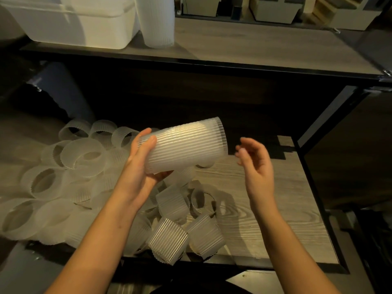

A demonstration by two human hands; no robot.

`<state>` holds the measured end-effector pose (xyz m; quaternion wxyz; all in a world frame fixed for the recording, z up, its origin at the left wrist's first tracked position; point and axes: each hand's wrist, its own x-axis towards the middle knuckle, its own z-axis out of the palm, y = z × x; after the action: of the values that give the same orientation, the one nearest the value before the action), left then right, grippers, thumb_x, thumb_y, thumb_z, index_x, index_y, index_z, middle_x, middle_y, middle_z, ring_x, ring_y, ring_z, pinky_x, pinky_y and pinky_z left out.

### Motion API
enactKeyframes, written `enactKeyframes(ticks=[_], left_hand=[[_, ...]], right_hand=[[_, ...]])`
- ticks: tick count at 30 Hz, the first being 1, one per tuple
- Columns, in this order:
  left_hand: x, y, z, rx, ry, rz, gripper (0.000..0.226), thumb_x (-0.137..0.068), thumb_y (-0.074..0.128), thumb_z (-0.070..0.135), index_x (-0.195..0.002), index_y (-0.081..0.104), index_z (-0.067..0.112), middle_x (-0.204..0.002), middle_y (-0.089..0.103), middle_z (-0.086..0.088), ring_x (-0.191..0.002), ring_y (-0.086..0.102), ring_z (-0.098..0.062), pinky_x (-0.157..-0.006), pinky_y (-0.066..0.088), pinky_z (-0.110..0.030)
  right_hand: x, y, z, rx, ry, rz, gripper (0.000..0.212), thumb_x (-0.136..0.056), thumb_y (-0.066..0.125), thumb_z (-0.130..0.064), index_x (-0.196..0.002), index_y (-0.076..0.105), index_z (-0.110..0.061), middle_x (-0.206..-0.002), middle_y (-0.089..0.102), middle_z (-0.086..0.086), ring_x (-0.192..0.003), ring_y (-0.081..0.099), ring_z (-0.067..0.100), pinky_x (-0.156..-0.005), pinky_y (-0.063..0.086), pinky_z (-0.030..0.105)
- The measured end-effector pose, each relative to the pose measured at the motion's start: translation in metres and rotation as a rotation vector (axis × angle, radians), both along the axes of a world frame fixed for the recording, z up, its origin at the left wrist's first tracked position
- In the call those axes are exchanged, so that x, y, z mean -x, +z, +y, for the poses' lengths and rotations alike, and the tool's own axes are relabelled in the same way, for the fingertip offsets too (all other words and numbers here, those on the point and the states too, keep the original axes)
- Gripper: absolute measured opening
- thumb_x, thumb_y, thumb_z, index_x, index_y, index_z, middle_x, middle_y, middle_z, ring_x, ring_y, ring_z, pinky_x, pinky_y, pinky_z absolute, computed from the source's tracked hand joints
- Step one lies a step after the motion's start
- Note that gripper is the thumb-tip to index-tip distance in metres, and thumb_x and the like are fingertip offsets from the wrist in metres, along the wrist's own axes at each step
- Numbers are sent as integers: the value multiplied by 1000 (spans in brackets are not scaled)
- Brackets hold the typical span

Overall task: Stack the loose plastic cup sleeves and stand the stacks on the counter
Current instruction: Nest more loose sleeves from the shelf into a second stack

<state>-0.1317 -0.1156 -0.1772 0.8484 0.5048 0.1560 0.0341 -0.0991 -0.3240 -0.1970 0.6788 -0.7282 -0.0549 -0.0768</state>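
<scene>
Left forearm (99,234) and right forearm (282,240) at the bottom edge, both bare.

Left hand (140,164) has the stack (184,145). Grip wrapped round the narrow end, thumb on top, fingers underneath. The stack is nested sleeves: frosted translucent plastic, fine ribs running lengthwise, tapered. It's held in the air over the shelf (265,209), lying nearly flat, wide end pointing right and slightly up.

Right hand (256,164): grip open, fingers loosely bent, holding nothing. It sits just beside the stack's wide end, not touching. Fingertips a bit blurred.

Loose sleeves (84,166) are piled on the shelf below the hands, mostly left and centre. Same ribbed frosted plastic, short open rings with scalloped edges, some on their sides, some overlapping. The shelf is wood-grain with a black frame.

Counter (254,45) is above and behind. Standing stack (157,22) is upright on it at the left, just beside a white bin (78,20).
</scene>
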Motion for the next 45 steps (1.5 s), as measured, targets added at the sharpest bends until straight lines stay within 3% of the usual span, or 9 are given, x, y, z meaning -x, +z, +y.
enactKeyframes(ticks=[5,9,13,17,22,29,34,39,45], left_hand=[[0,2,0,-3,5,-13,54,-71,56,36,-124,45,33,-116,47,-3,-104,51,-23,-66,55,-32],[1,4,1,-10,7,-24,52,-71,56,36,-122,45,34,-115,47,-2,-103,51,-22,-66,55,-31],[2,4,4,-5,11,-30,50,-72,56,36,-120,46,35,-115,48,-2,-103,51,-23,-70,54,-34],[3,4,4,-9,3,-21,50,-72,56,36,-122,46,34,-118,47,-2,-106,51,-24,-71,54,-36],[3,4,-3,-10,-12,-18,51,-72,56,36,-122,47,33,-117,48,-2,-105,51,-23,-66,55,-32],[7,6,-7,-20,-35,-34,48,-73,54,36,-121,47,34,-118,48,-3,-105,52,-23,-66,56,-32],[10,6,-8,-33,-49,-31,45,-73,53,35,-118,48,35,-117,48,-2,-105,51,-23,-66,56,-31],[13,6,-14,-28,-65,-26,45,-72,54,35,-117,49,34,-118,47,-3,-104,51,-23,-63,56,-29],[16,5,-13,-39,-58,-27,51,-72,53,36,-122,45,34,-118,46,-3,-105,51,-23,-68,55,-32]], right_hand=[[-11,-54,-6,880,267,401,50,-88,57,-38,-134,39,-30,-125,48,0,-109,51,13,-87,48,31],[-9,-75,-5,1071,307,470,31,-94,46,-37,-124,47,-31,-107,62,-2,-93,59,12,-79,51,31],[-16,-76,-18,847,88,388,23,-97,40,-29,-116,54,-29,-100,61,-3,-81,56,8,-66,43,25],[-23,-44,-28,154,-154,328,17,-96,44,-21,-105,58,-22,-91,58,-3,-73,52,9,-59,38,18],[-31,12,-26,-496,-43,346,29,-95,40,-9,-69,47,-20,-48,42,-12,-45,33,3,-41,28,13],[-20,18,-9,-202,112,208,26,-94,44,-11,-78,60,-25,-53,52,-12,-46,39,0,-45,30,15],[-15,10,-6,-23,157,164,27,-93,51,-14,-118,59,-9,-93,62,-4,-68,56,-7,-53,42,7],[-6,10,2,-12,210,169,24,-95,46,-12,-115,58,-6,-85,59,-7,-62,55,-12,-51,40,6],[12,-6,-16,163,237,295,22,-98,37,-29,-90,57,-29,-73,54,-6,-59,49,0,-55,39,14]])
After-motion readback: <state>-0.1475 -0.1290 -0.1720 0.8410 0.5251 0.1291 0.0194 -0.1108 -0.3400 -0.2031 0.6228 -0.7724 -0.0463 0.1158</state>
